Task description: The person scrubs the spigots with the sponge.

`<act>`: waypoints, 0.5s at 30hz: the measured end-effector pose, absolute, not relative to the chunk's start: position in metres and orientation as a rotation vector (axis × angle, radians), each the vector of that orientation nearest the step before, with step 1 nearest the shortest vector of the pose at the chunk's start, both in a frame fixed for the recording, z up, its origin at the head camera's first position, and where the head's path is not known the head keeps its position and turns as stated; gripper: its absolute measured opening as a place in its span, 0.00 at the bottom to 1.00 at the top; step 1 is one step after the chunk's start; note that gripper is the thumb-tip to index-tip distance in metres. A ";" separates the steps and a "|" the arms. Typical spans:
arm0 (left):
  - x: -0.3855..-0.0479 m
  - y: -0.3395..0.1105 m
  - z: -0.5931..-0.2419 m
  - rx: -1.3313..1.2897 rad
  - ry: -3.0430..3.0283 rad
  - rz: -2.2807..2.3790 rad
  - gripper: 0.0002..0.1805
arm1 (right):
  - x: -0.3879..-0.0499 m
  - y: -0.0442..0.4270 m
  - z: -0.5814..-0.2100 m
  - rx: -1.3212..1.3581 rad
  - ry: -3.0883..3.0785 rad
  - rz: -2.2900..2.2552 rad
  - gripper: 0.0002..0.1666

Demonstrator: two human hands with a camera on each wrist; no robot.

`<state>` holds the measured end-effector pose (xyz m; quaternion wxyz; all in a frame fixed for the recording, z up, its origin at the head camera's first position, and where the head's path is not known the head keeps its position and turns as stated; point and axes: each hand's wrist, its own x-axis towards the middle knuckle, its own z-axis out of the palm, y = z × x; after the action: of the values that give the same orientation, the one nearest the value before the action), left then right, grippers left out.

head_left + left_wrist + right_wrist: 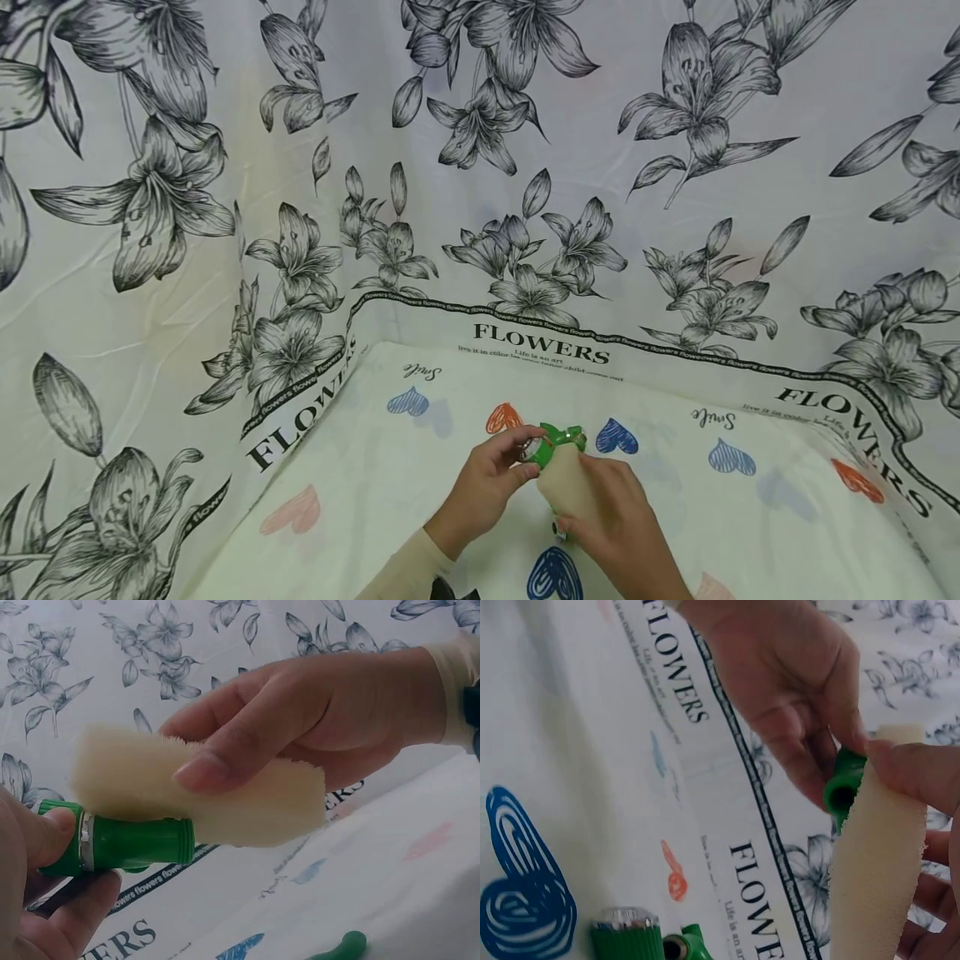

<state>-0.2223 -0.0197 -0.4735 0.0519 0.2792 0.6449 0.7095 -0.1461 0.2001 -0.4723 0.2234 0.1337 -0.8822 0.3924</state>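
Observation:
My left hand (487,475) grips a green plastic pipe fitting (142,841) with a silvery ring, thumb on one side and fingers on the other. The fitting's open round end (843,796) shows in the right wrist view. In my right hand (622,512) is a cream sponge (255,814), held between thumb and fingers. The sponge lies against the fitting's side and hides part of it. On the cloth beneath sit another green piece with a silvery top (628,934) and a small green pipe piece (690,945), both partly cut off by the frame.
A white cloth (360,500) printed with hearts covers the surface under my hands. Behind and to the left hangs a white flower-print curtain (585,150), with a black-lettered border (540,342) along the surface's far edge.

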 end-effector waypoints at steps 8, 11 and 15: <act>-0.224 -0.022 -0.471 0.802 1.971 2.198 0.23 | -0.146 0.193 -0.474 0.425 -2.406 1.126 0.51; -0.224 -0.020 -0.472 0.794 1.956 2.203 0.23 | -0.147 0.192 -0.475 0.402 -2.397 1.117 0.51; -0.224 -0.019 -0.475 0.799 1.937 2.220 0.23 | -0.146 0.191 -0.477 0.370 -2.395 1.104 0.48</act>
<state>-0.2236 -0.0191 -0.4747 0.0445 0.2614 0.6339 0.7265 -0.1461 0.1912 -0.4773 0.2370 0.1349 -0.8737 0.4029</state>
